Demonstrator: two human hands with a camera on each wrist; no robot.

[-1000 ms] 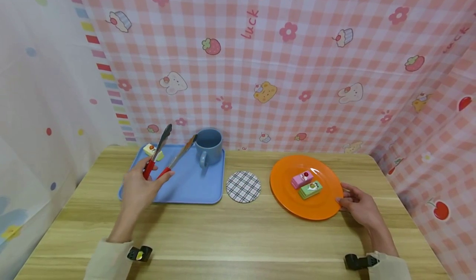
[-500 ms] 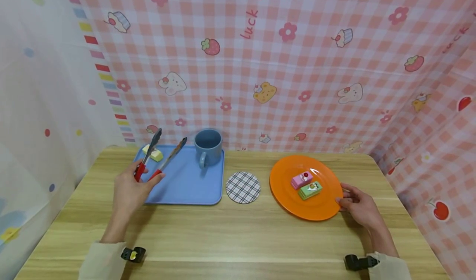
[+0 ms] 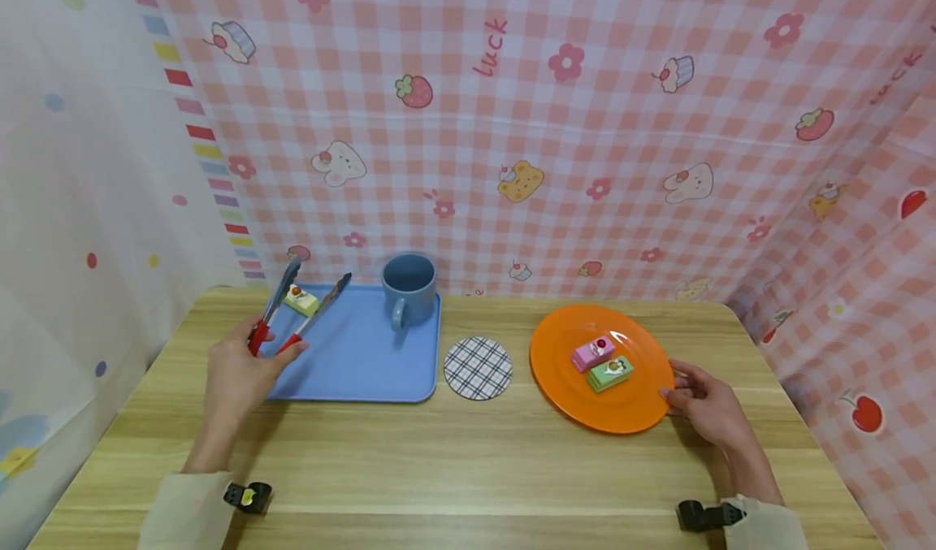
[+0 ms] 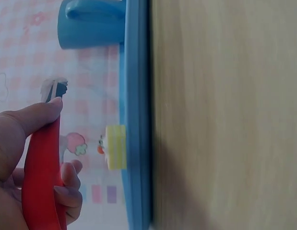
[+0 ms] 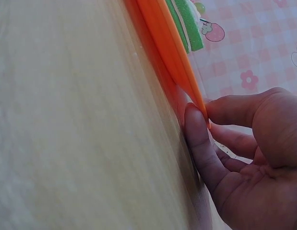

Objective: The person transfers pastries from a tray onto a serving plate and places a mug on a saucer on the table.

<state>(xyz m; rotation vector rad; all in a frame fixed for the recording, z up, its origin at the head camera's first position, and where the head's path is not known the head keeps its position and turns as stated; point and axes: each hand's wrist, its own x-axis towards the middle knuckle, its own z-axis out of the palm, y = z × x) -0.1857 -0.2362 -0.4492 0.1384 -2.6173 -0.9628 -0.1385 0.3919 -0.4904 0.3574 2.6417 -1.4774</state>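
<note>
My left hand (image 3: 237, 379) grips a pair of tongs (image 4: 41, 167) by its red handles, with the arms spread wide and tilted up over the blue tray (image 3: 366, 363). A small yellow toy cake slice (image 3: 301, 300) lies at the tray's far left corner, seen between the tong arms in the head view. On the right, my right hand (image 3: 709, 404) pinches the rim of an orange plate (image 3: 563, 387) between thumb and fingers. A pink toy cake slice (image 3: 592, 353) and a green one (image 3: 610, 374) sit side by side on that plate.
A blue-grey mug (image 3: 410, 290) stands at the tray's back right, its handle toward me. Between tray and plate lies a round plaid coaster (image 3: 478, 368). A checked cloth (image 3: 468, 127) hangs behind the wooden table (image 3: 453, 469).
My left hand has drawn left with the tongs, and their tips have moved from near the mug to around the yellow cake slice in view. The right hand and plate stay put.
</note>
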